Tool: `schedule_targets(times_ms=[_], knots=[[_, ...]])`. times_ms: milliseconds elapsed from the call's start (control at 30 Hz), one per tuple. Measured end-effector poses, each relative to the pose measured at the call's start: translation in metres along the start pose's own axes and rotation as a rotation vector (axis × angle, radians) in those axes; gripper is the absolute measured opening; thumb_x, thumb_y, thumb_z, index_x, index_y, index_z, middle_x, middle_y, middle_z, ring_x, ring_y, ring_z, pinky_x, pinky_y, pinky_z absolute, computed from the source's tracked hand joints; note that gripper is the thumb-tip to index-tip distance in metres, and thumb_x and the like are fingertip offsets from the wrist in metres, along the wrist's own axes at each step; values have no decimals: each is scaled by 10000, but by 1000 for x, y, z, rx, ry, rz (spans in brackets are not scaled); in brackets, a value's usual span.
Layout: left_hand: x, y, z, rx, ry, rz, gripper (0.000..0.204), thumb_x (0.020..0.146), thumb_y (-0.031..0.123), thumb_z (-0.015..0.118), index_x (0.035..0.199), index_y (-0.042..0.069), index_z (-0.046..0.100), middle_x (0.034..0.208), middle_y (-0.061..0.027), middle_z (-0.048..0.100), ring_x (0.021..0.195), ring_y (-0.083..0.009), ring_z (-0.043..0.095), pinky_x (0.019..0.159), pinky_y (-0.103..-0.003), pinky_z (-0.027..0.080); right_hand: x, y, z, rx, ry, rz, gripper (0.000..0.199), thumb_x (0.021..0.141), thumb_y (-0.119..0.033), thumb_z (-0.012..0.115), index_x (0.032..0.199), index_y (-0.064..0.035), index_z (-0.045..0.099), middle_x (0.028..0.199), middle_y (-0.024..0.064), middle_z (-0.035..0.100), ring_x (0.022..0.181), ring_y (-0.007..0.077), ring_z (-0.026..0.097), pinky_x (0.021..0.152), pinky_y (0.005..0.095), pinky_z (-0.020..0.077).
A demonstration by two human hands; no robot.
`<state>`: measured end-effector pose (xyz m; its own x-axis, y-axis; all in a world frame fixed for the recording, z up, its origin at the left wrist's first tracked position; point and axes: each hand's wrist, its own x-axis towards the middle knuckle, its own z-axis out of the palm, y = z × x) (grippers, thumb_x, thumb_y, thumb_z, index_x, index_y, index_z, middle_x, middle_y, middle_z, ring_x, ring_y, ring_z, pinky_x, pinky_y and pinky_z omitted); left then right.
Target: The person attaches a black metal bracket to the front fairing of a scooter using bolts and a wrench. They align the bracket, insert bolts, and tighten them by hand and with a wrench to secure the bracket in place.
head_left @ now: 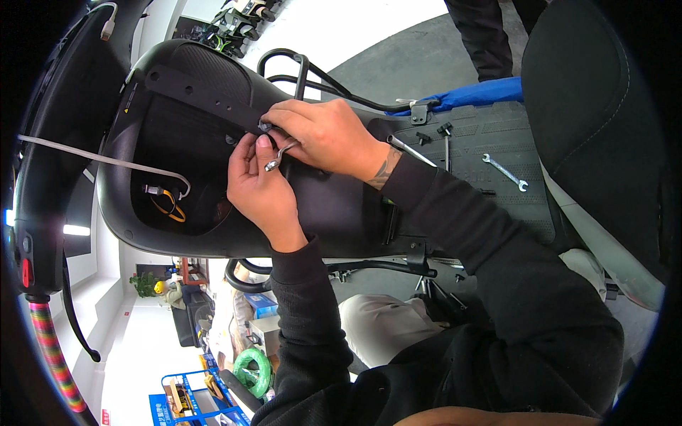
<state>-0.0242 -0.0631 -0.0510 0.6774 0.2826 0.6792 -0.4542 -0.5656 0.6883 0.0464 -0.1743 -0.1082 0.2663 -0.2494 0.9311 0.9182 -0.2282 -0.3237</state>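
My left hand (263,192) is closed, thumb and fingers pinched together at the lower end of a flat black bar with holes (202,99). What its fingertips grip is hidden. Over the same end curls my right hand (327,135), its fingertips at a small dark metal fitting (265,126). A bent, shiny metal rod (283,154) with a thick end sticks out from under the right palm, just above the left thumb. Both hands are over the black front panel (327,209) of a scooter, beside its open storage pocket (160,153).
An open-ended wrench (504,172), a metal tube (412,150) and black knobbed bolts (445,131) lie on the ribbed footboard (476,113). Black tube guards (305,78) flank the panel. A white cable (106,159) crosses the pocket. The black seat (590,106) stands right; another person's legs (483,35) are beyond.
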Motion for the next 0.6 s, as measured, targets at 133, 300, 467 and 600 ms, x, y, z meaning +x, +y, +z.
schedule_targets(times_ms=[133, 300, 467, 600], knots=[[1, 3, 1, -15, -7, -24, 323, 1058, 80, 740, 1276, -146, 664, 1144, -188, 769, 1001, -192, 756, 871, -295, 621, -2, 1, -1, 24, -8, 24, 259, 909, -181, 786, 1154, -98, 768, 1100, 22, 777, 793, 261, 767, 669, 359, 614], [-2, 6, 5, -134, 7, -90, 328, 1065, 59, 718, 1308, -147, 644, 1166, -186, 769, 1004, -185, 749, 921, -296, 611, -8, -1, 0, 126, 6, 123, 291, 907, -159, 786, 1194, -115, 787, 1144, 34, 787, 855, 270, 779, 728, 361, 625], [-3, 8, 9, -285, -1, -124, 367, 1064, 48, 712, 1346, -167, 616, 1210, -196, 758, 1018, -184, 745, 960, -301, 602, -10, -2, 5, 169, 70, 201, 329, 907, -163, 794, 1231, -116, 768, 1089, 65, 791, 864, 288, 774, 745, 382, 624], [-3, 11, 11, -218, 17, -123, 385, 1053, 42, 727, 1341, -184, 610, 1228, -205, 749, 1059, -198, 744, 961, -305, 607, -9, -5, 4, 214, 77, 318, 342, 910, -162, 788, 1241, -91, 742, 1020, 84, 781, 872, 308, 768, 758, 404, 616]])
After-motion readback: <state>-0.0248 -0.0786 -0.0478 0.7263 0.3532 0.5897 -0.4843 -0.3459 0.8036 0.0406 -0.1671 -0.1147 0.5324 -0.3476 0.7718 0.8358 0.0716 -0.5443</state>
